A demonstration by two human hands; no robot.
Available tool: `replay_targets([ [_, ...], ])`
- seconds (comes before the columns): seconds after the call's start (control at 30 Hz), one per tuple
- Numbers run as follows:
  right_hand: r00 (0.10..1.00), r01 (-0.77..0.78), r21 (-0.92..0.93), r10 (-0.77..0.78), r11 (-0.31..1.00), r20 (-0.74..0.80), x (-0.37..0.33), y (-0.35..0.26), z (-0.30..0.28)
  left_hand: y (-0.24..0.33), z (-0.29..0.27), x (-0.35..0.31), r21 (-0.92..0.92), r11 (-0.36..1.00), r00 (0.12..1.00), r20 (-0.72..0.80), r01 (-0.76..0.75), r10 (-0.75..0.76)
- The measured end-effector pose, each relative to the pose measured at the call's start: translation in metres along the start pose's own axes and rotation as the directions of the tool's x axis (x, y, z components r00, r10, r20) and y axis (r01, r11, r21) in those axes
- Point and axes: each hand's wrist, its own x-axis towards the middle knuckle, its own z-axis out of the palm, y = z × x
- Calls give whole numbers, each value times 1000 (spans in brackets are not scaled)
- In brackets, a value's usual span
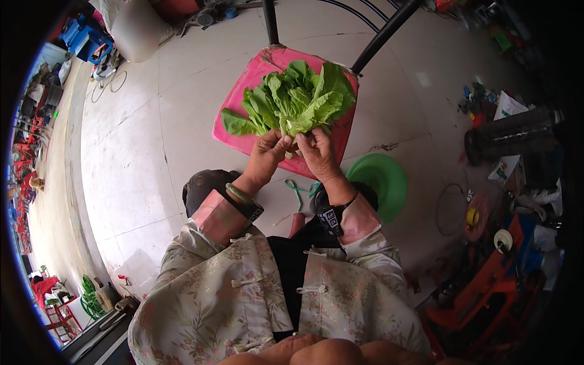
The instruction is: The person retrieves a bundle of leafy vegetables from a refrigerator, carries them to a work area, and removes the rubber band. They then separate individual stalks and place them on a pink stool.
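Leafy green vegetables point(298, 100), with broad light-green leaves and pale stems, lie fanned out over a pink chair seat point(249, 73). My left hand point(267, 155) pinches the pale stem ends from the left with thumb and fingers. Close beside it on the right, my right hand point(317, 155) is closed on the stem ends too. The leaves point away from me. Some fingertips are hidden behind the stems, so I cannot make out which stem each hand grips.
A green plastic basin point(392, 188) stands on the tiled floor right of my knees. Black metal chair bars point(386, 33) rise behind the seat. A green cord point(296, 193) lies below my hands. Piled tools and an orange-red metal frame point(480, 286) line the right side.
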Motion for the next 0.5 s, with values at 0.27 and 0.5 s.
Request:
replay_targets([
  [0.27, 997, -70, 71, 70, 995, -7, -1, 1, -1, 6, 4, 3, -275, 950, 987, -28, 146, -159],
  [0.5, 968, -249, 281, 237, 927, 79, -4, -1, 1, -12, -14, 5, -479, 847, 972, 75, 232, -224],
])
